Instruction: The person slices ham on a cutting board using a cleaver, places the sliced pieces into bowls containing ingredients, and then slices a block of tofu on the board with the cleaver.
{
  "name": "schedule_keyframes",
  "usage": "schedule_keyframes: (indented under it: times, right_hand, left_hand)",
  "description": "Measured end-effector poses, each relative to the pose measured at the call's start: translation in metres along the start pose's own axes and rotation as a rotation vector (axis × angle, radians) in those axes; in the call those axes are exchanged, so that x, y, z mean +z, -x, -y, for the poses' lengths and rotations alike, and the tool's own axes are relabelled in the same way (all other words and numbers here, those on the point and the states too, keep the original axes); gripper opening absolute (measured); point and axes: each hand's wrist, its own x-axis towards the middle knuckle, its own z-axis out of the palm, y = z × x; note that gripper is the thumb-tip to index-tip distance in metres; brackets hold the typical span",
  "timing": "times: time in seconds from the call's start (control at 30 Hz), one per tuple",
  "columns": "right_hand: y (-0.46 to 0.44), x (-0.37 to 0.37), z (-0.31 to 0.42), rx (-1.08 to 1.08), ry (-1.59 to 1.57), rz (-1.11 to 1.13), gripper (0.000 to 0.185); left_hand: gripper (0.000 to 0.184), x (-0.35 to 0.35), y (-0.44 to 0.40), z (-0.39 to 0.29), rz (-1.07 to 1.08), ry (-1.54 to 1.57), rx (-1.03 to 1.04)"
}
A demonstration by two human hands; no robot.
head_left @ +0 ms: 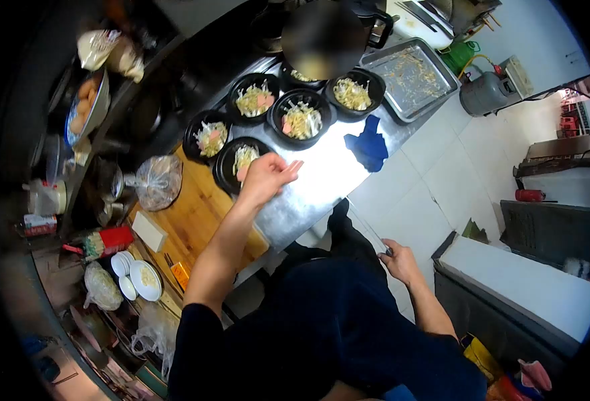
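Note:
My left hand (267, 179) hovers over the nearest black bowl (226, 167), its fingers partly stretched out and nothing clearly seen in them. Shredded pale vegetables and pink slices fill this bowl, partly hidden by the hand. Several similar bowls stand close behind, among them a middle bowl (300, 120), a left bowl (208, 136) and a right bowl (354, 92). Low at my right side, my right hand (402, 260) is closed around the dark handle of a thin tool (388, 252). Its full shape cannot be made out.
A metal tray (412, 79) with scraps and a blue cloth (368, 144) lie on the steel counter (301, 200). On the wooden board (194, 214) sit a filled plastic bag (158, 182) and a white block (149, 232). White dishes (146, 281) and shelves are left; a gas cylinder (485, 95) stands right.

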Motion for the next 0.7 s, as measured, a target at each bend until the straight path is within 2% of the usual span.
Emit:
schedule_keyframes:
  times: [0.17,0.3,0.37,0.43,0.47,0.57,0.63,0.7]
  right_hand:
    - [-0.006,-0.047,-0.044,0.252,-0.081,-0.116,0.050]
    - [-0.011,-0.063,-0.083,0.377,-0.187,-0.215,0.049]
    - [-0.012,-0.072,-0.095,0.413,-0.218,-0.222,0.048]
    - [-0.015,-0.079,-0.105,0.453,-0.248,-0.218,0.048]
    - [-0.016,-0.081,-0.109,0.471,-0.254,-0.208,0.048]
    - [-0.020,-0.093,-0.114,0.496,-0.242,-0.177,0.049]
    - [-0.025,-0.099,-0.119,0.493,-0.221,-0.158,0.049]
    - [-0.032,-0.100,-0.124,0.471,-0.228,-0.155,0.049]
  left_hand:
    - [0.032,0.091,-0.125,-0.077,0.001,-0.050,0.030]
    - [0.039,0.134,-0.200,-0.107,-0.004,-0.050,0.091]
    - [0.032,0.150,-0.230,-0.111,-0.028,-0.050,0.050]
    - [0.026,0.156,-0.253,-0.111,-0.171,-0.505,0.037]
    - [0.028,0.155,-0.271,-0.096,-0.256,-0.621,0.126]
    - [0.027,0.150,-0.290,-0.083,-0.285,-0.710,0.196]
    - [0.022,0.154,-0.279,-0.099,-0.243,-0.679,0.166]
    - [0.020,0.153,-0.280,-0.101,-0.230,-0.487,0.118]
